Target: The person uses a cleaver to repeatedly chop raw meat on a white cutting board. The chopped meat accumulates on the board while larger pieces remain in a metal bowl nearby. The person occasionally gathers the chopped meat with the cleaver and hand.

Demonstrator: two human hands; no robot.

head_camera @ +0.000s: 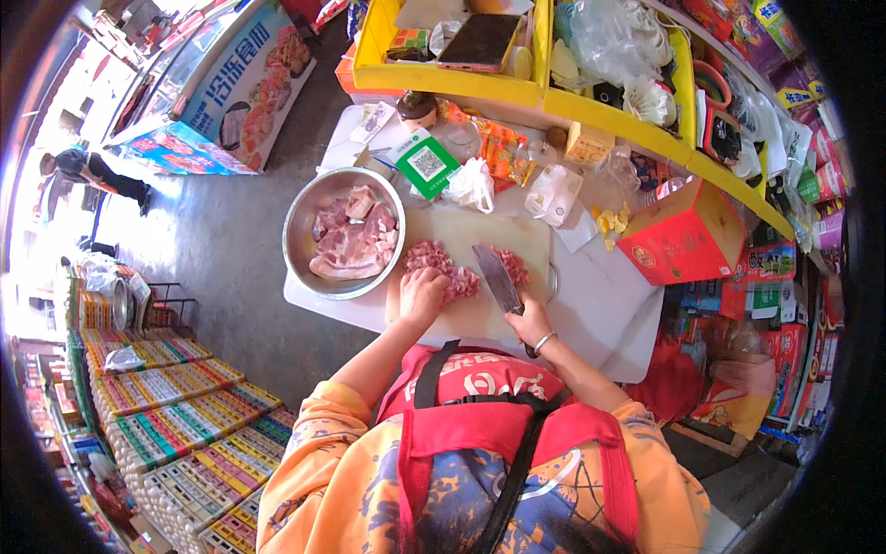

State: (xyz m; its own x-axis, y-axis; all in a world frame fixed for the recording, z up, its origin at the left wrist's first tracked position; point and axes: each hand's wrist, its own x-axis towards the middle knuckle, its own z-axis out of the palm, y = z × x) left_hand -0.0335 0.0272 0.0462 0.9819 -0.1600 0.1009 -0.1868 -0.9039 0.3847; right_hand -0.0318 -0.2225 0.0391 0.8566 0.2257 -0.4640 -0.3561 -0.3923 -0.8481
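My right hand [529,322] is closed on the handle of a cleaver [497,277], its broad blade pointing away from me over a pale cutting board [498,318]. Small pieces of chopped raw meat [460,280] lie left of the blade, and a smaller heap of chopped meat [512,265] is at its right. My left hand [422,294] rests with bent fingers on the near left edge of the larger heap; whether it grips any meat is hidden. At the board's left stands a steel bowl [295,266] with large slabs of raw meat [353,242].
Beyond the board are a green card with a printed code [426,165], plastic bags [471,185] and a jar [417,109]. A red box [682,235] stands at the right, below yellow trays [450,81]. Egg trays [173,415] fill the lower left; another person [97,173] is far left.
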